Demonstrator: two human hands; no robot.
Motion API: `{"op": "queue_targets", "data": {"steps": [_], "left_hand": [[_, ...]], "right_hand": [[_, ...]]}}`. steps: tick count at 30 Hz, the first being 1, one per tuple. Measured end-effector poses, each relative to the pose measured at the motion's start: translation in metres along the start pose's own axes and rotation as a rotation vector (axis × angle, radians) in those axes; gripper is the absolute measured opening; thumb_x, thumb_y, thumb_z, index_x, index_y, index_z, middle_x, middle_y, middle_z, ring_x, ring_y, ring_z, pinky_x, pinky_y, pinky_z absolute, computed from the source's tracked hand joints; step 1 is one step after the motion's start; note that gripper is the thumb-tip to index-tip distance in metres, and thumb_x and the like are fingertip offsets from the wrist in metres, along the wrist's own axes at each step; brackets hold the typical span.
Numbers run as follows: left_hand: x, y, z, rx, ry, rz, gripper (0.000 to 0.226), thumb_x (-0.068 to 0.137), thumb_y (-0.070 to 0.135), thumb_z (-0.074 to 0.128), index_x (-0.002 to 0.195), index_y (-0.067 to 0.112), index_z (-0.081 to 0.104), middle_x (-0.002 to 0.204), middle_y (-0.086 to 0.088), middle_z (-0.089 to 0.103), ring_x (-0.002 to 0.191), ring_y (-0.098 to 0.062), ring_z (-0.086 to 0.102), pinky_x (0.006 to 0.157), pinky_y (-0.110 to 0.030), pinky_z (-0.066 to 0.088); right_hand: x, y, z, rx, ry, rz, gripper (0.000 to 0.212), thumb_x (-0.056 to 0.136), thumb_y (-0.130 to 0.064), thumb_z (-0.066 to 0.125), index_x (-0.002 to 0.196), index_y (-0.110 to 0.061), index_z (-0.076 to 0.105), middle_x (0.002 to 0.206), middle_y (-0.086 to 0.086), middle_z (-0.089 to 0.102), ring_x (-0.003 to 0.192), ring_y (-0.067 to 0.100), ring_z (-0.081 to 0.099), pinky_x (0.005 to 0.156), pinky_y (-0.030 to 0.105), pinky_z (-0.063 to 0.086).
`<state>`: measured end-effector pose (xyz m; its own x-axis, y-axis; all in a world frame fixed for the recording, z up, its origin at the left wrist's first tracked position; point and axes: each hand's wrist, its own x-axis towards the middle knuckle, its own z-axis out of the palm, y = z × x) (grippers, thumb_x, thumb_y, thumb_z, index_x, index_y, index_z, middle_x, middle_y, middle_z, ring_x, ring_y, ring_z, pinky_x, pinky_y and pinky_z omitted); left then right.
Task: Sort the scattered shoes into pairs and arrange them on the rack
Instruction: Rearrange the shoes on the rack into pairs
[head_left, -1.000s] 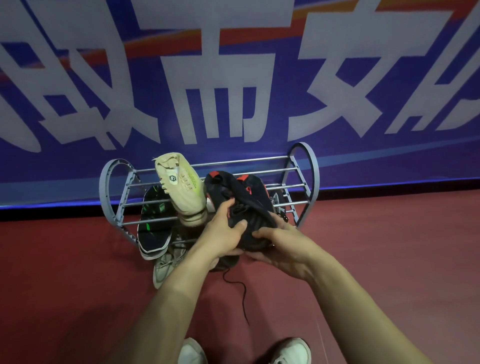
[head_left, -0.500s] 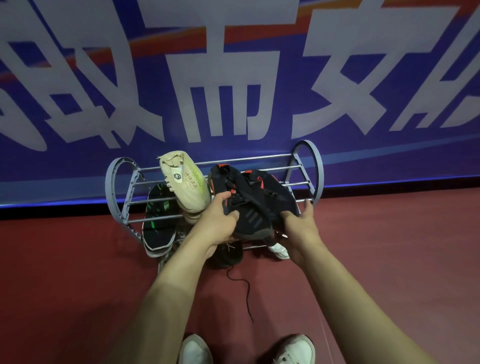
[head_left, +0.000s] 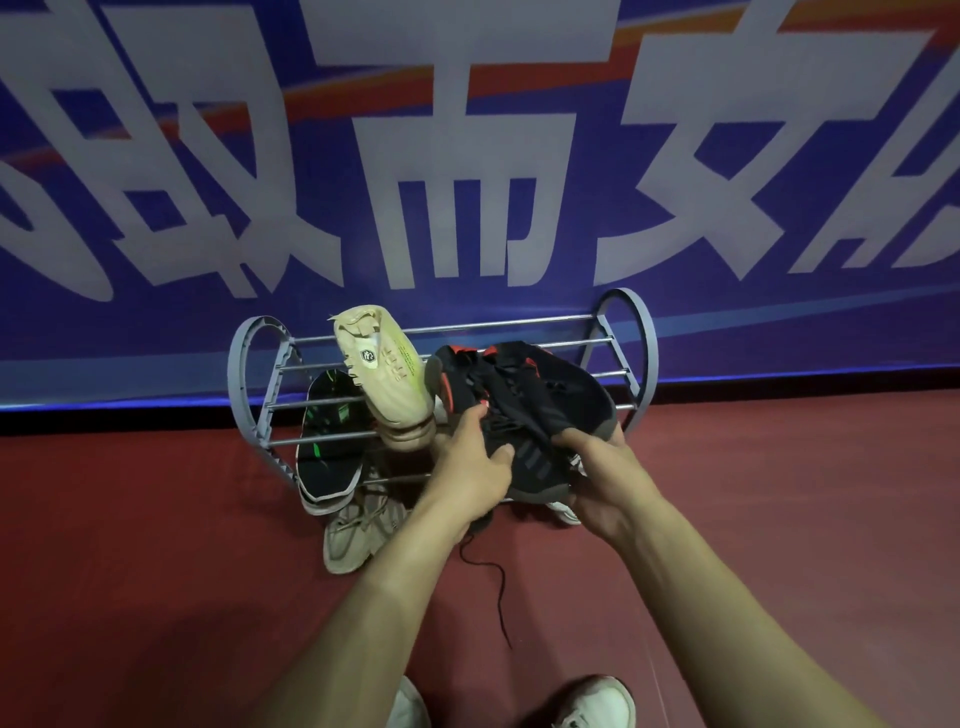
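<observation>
A blue banner (head_left: 727, 322) with large white characters backs the dark-red floor (head_left: 156, 571).

Bare forearms — white sneakers (head_left: 597, 701)

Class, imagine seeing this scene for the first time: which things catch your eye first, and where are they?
Both hands, left hand and right hand, hold black shoes with red trim at the grey shoe rack in the middle. A beige shoe stands tilted on the rack's left part. Behind rises a blue banner with huge white characters.
</observation>
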<state>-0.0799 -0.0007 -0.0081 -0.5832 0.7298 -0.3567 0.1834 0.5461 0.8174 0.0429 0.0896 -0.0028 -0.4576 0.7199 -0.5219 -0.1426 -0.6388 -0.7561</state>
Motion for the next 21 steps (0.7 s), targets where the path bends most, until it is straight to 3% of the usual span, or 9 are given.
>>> {"op": "queue_targets", "data": {"steps": [4, 6, 8, 9, 11, 13, 15, 17, 21], "left_hand": [[0.001, -0.004, 0.011, 0.019, -0.031, -0.06, 0.085, 0.078, 0.05, 0.065, 0.152, 0.041, 0.026, 0.148, -0.007, 0.042, 0.135, -0.026, 0.048, 0.112, -0.042, 0.043], [0.002, 0.0, 0.007, 0.038, -0.092, -0.095, 0.095, 0.068, 0.062, 0.066, 0.15, 0.051, 0.019, 0.153, -0.005, 0.04, 0.131, -0.026, 0.053, 0.103, -0.043, 0.052], [-0.001, 0.005, 0.004, 0.047, -0.182, -0.121, 0.088, 0.082, 0.056, 0.064, 0.154, 0.049, 0.012, 0.151, -0.004, 0.042, 0.115, -0.026, 0.065, 0.081, -0.038, 0.062], [-0.003, 0.009, 0.003, 0.11, -0.208, -0.109, 0.083, 0.092, 0.052, 0.058, 0.156, 0.044, 0.007, 0.147, -0.005, 0.047, 0.109, -0.027, 0.068, 0.079, -0.039, 0.063], [-0.004, 0.013, -0.003, 0.294, -0.165, -0.05, 0.075, 0.098, 0.052, 0.047, 0.157, 0.038, 0.004, 0.146, -0.014, 0.05, 0.117, -0.033, 0.064, 0.099, -0.045, 0.054], [-0.004, 0.016, -0.015, 0.391, -0.019, 0.013, 0.069, 0.1, 0.052, 0.046, 0.157, 0.033, 0.013, 0.15, -0.02, 0.036, 0.129, -0.039, 0.052, 0.113, -0.044, 0.04], [-0.003, 0.018, -0.031, 0.426, 0.147, 0.108, 0.06, 0.099, 0.047, 0.051, 0.153, 0.033, 0.027, 0.144, -0.014, 0.032, 0.13, -0.038, 0.047, 0.113, -0.045, 0.038], [-0.002, 0.016, -0.044, 0.473, 0.289, 0.26, 0.053, 0.097, 0.039, 0.058, 0.147, 0.031, 0.04, 0.14, -0.006, 0.034, 0.132, -0.032, 0.039, 0.111, -0.046, 0.038], [0.0, 0.01, -0.05, 0.549, 0.28, 0.458, 0.055, 0.092, 0.033, 0.067, 0.143, 0.031, 0.048, 0.143, 0.007, 0.041, 0.131, -0.023, 0.033, 0.111, -0.047, 0.037]], "right_hand": [[0.016, 0.026, 0.006, 0.043, 0.145, -0.097, 0.04, 0.094, 0.004, 0.061, 0.128, -0.017, 0.062, 0.115, 0.018, 0.074, 0.101, 0.04, 0.073, 0.086, 0.066, 0.056], [0.022, 0.034, 0.001, 0.057, 0.214, -0.099, 0.035, 0.093, 0.0, 0.066, 0.123, -0.018, 0.063, 0.114, 0.015, 0.074, 0.099, 0.037, 0.074, 0.083, 0.062, 0.059], [0.026, 0.035, -0.006, 0.039, 0.281, -0.095, 0.029, 0.093, -0.004, 0.069, 0.119, -0.015, 0.065, 0.11, 0.013, 0.075, 0.094, 0.034, 0.074, 0.078, 0.053, 0.063], [0.029, 0.033, -0.009, 0.019, 0.306, -0.109, 0.027, 0.093, -0.004, 0.07, 0.117, -0.014, 0.065, 0.109, 0.012, 0.074, 0.091, 0.032, 0.074, 0.072, 0.046, 0.064], [0.034, 0.023, -0.017, -0.033, 0.323, -0.147, 0.028, 0.092, -0.004, 0.071, 0.118, -0.013, 0.067, 0.109, 0.012, 0.074, 0.09, 0.03, 0.073, 0.07, 0.038, 0.064], [0.037, 0.009, -0.026, -0.133, 0.289, -0.167, 0.023, 0.091, -0.003, 0.071, 0.11, -0.016, 0.07, 0.11, 0.014, 0.075, 0.095, 0.032, 0.073, 0.083, 0.044, 0.062], [0.037, -0.009, -0.038, -0.246, 0.22, -0.176, 0.018, 0.092, -0.003, 0.071, 0.104, -0.016, 0.07, 0.107, 0.014, 0.075, 0.094, 0.031, 0.074, 0.088, 0.045, 0.06], [0.033, -0.029, -0.053, -0.34, 0.143, -0.177, 0.019, 0.092, -0.005, 0.071, 0.111, -0.01, 0.071, 0.108, 0.017, 0.076, 0.093, 0.03, 0.074, 0.087, 0.042, 0.061], [0.012, -0.059, -0.08, -0.505, -0.093, -0.161, 0.026, 0.095, -0.006, 0.068, 0.12, -0.004, 0.068, 0.11, 0.016, 0.076, 0.094, 0.027, 0.075, 0.078, 0.033, 0.063]]}}
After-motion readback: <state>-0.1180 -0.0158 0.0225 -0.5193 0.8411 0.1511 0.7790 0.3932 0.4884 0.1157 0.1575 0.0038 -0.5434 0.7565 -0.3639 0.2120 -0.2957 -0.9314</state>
